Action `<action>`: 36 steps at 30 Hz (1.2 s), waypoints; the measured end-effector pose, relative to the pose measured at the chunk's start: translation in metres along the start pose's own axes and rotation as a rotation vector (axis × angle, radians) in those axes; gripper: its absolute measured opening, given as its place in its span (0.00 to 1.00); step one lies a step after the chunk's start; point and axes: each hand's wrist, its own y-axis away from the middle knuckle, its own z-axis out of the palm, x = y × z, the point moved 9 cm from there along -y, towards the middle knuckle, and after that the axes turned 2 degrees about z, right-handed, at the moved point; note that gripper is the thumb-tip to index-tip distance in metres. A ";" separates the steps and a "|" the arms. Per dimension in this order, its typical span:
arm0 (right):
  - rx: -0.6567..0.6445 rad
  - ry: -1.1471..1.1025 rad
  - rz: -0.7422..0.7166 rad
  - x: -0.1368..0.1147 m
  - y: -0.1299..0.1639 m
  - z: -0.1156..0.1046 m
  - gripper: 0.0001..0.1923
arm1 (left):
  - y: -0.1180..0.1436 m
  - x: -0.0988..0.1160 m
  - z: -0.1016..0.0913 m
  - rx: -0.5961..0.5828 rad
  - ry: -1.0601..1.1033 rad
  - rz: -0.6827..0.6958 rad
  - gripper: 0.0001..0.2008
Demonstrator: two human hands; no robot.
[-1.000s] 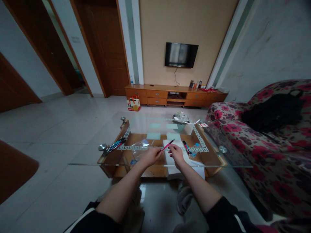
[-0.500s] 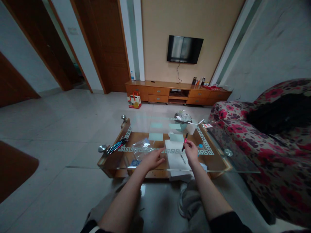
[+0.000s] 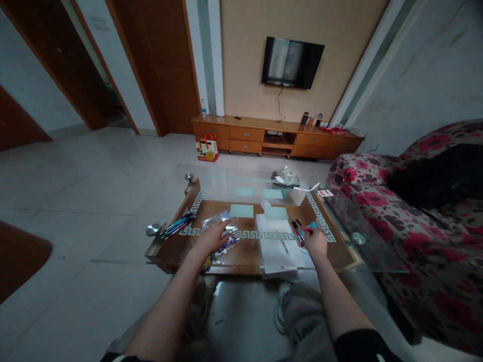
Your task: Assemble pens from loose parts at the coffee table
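My right hand (image 3: 316, 243), fingers pinched, is at the right of the glass tabletop with a red and black pen (image 3: 301, 225) at its fingertips. Close beside it, other pens (image 3: 298, 233) lie by the edge of some white paper (image 3: 277, 254). A thin dark pen-like item (image 3: 285, 246) shows on that paper. Over on the left, my left hand (image 3: 214, 238) is open, finger and thumb apart, above or against a clear plastic bag (image 3: 234, 238); whether it touches the bag I cannot tell. A bunch of blue, black and red pens (image 3: 177, 226) lies at the table's left side.
The glass coffee table (image 3: 241, 269) has a wooden frame and metal knobs. A filled waste basket (image 3: 286, 182) stands beyond it. To the right is a flowered sofa (image 3: 362, 188). A TV cabinet (image 3: 247, 134) and a paper bag (image 3: 207, 150) are farther back.
My right hand has lowered its upright pen and moved right, beside the other pens. My left hand has moved left, from near the paper to the plastic bag. The view has tilted slightly down.
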 end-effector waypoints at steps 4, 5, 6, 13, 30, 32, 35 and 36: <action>-0.024 0.011 0.013 0.000 0.001 0.006 0.14 | 0.003 -0.006 -0.001 0.023 0.027 0.011 0.25; -0.030 0.013 0.021 0.000 0.001 0.007 0.13 | 0.004 -0.008 -0.002 0.024 0.035 0.012 0.24; -0.036 0.016 0.032 0.000 0.002 0.008 0.13 | 0.005 -0.010 -0.001 0.023 0.039 0.014 0.24; -0.070 0.041 0.074 -0.001 0.006 0.008 0.13 | 0.007 -0.022 -0.002 0.051 0.035 0.031 0.23; 0.136 -0.324 -0.164 -0.086 0.045 -0.057 0.15 | 0.036 -0.097 -0.055 0.415 -0.308 -0.388 0.19; 0.109 -0.351 -0.149 -0.090 0.052 -0.055 0.15 | 0.046 -0.111 -0.057 0.440 -0.338 -0.447 0.23; 0.049 -0.352 -0.164 -0.098 0.057 -0.050 0.15 | 0.057 -0.126 -0.057 0.455 -0.386 -0.509 0.26; 0.030 -0.345 -0.192 -0.103 0.058 -0.049 0.14 | 0.060 -0.131 -0.055 0.451 -0.396 -0.532 0.27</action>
